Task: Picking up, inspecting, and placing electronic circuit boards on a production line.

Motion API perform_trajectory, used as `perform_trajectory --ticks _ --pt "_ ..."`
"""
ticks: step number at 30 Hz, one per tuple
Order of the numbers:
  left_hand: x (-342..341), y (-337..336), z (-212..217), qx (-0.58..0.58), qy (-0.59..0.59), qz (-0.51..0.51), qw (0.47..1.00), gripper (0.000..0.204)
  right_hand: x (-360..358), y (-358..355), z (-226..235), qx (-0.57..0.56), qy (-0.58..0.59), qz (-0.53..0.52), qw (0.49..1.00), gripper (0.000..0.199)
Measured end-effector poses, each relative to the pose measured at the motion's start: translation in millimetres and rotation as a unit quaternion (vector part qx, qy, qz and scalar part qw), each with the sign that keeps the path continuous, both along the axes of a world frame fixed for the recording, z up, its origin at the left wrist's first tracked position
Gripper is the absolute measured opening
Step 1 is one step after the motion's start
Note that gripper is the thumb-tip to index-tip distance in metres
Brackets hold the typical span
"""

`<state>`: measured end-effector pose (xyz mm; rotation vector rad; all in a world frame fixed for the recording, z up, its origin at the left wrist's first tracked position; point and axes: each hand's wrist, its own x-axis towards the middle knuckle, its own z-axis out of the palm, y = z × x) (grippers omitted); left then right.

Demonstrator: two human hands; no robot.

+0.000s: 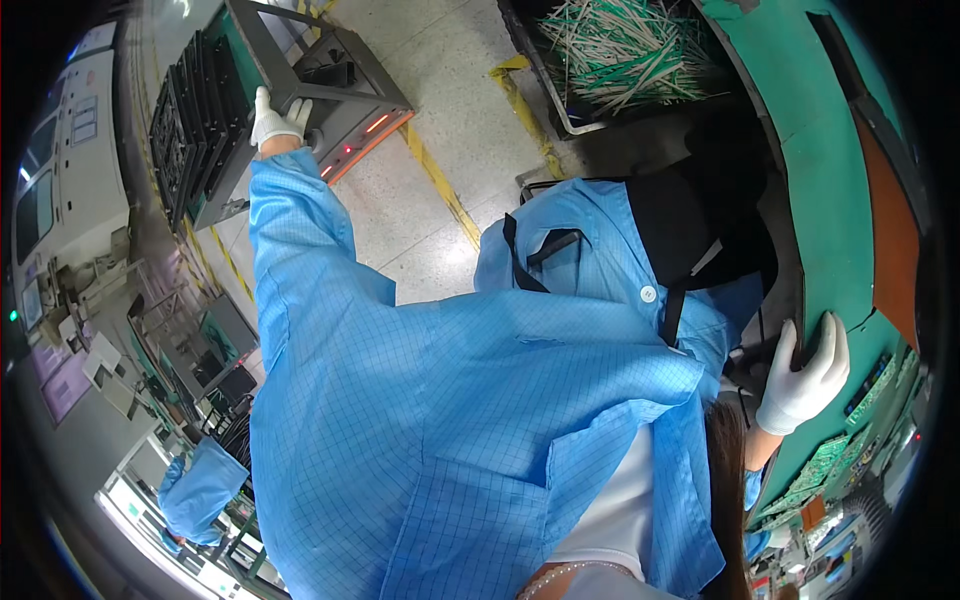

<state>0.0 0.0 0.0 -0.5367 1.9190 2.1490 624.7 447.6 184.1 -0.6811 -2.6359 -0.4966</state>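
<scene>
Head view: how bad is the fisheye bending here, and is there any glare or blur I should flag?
Head view: strong bending, black vignette at the rim; the yellow floor stripe curves. Overhead light glares off the pale floor. The left hand on the grey rack and the right hand on the green bench stay sharp.

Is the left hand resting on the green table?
No, the left hand grips the grey metal rack on the floor; the right hand touches the green table.

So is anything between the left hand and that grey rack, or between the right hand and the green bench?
Nothing visible. The left hand, in a white glove, already rests on the grey rack frame, and the gloved right hand lies flat on the edge of the green bench.
</scene>
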Motion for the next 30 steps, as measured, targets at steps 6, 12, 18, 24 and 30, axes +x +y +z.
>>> perform_trajectory --ticks 6,12,18,24,30 --pt "-61.1 -35.7 -64.7 -0.071 0.114 -0.032 0.990 0.069 -1.3 0.5 2.2 -0.004 -0.001 0.001 1.000 0.050" --pt "-91.9 -29.0 -48.0 -0.544 0.160 -0.166 0.807 0.079 -2.8 -2.2 3.1 -0.015 0.000 -0.002 1.000 0.051" --pt "-77.1 -4.8 -14.1 -0.529 0.151 -0.108 0.828 0.086 -1.3 -5.0 4.3 -0.028 -0.001 -0.008 1.000 0.049" --pt "-57.6 19.0 -57.1 0.075 -0.002 0.135 0.988 0.084 -1.1 -5.2 3.3 -0.027 -0.002 -0.019 0.999 0.053" --pt "33.9 111.9 -119.9 -0.057 0.063 -0.108 0.991 0.029 -1.7 -6.2 3.4 -0.028 -0.010 -0.028 0.999 0.054"
